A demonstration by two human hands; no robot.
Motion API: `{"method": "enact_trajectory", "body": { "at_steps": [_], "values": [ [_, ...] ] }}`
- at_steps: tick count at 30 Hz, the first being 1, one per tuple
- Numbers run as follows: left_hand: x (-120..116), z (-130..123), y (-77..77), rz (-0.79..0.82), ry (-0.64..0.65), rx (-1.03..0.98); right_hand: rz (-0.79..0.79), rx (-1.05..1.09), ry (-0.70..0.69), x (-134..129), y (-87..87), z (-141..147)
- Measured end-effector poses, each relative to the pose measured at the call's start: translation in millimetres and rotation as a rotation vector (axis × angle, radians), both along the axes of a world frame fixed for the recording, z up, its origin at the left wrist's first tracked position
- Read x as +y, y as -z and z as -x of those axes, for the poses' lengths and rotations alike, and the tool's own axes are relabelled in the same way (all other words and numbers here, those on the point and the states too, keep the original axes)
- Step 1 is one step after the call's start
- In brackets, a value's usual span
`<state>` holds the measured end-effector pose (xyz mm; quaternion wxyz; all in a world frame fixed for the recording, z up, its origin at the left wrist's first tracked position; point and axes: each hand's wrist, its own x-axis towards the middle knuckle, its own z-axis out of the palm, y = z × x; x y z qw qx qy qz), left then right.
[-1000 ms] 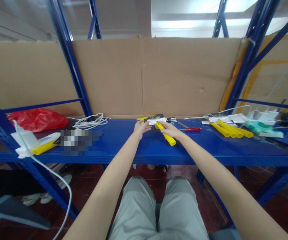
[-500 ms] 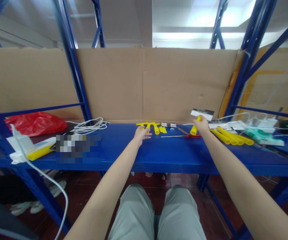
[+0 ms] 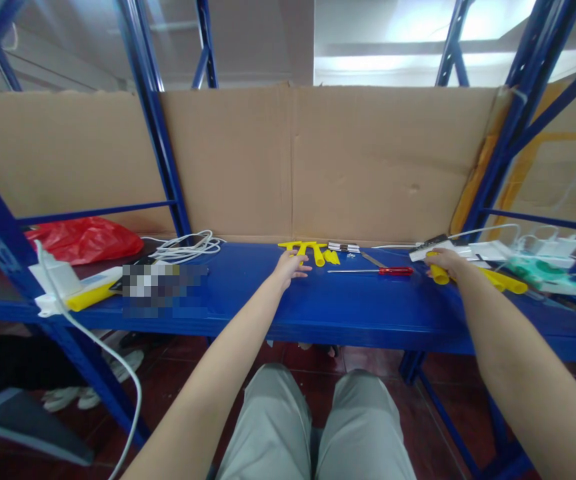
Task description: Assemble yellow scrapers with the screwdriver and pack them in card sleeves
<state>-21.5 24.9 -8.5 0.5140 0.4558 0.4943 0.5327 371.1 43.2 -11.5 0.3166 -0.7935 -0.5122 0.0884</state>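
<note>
My left hand [image 3: 291, 268] rests at the back middle of the blue bench, fingers apart, beside yellow T-shaped pieces [image 3: 318, 255]. One of these passes behind its fingers; whether they touch it is unclear. Farther right, my right hand [image 3: 447, 260] is closed around a yellow tube [image 3: 439, 274], whose round end points toward me. More yellow tubes [image 3: 511, 282] lie beside that hand, partly hidden by my wrist. Between the hands lies a screwdriver with a red handle [image 3: 395, 271]. Small flat yellow parts [image 3: 332, 257] sit close to the T-shaped pieces.
Cardboard [image 3: 358, 160] walls off the back of the bench [image 3: 348, 307]. To the left are coiled white cable [image 3: 193, 248], a red plastic bag [image 3: 85, 237] and another yellow tube [image 3: 93, 296]. White adapters and a green item [image 3: 538, 270] crowd the right end. Blue rack posts [image 3: 161, 133] frame both sides.
My right hand, holding the yellow tube, has moved right and lower, to beside the other tubes, uncovering the screwdriver handle. My left hand stays by the T-shaped pieces. The view has shifted slightly.
</note>
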Motion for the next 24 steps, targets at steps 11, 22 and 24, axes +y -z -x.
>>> {"method": "enact_trajectory", "body": {
  "at_steps": [11,22,24],
  "values": [
    [-0.3,-0.8,-0.4,-0.005,0.039,0.015,0.293,-0.637,0.071,3.7,4.6,19.6],
    [2.2,-0.8,1.7,-0.003,0.05,0.005,0.292,-0.642,0.041,0.8,8.8,30.8],
    [3.0,-0.7,2.5,0.0,0.056,0.007,0.295,-0.626,0.042,2.8,9.6,30.9]
  ]
}}
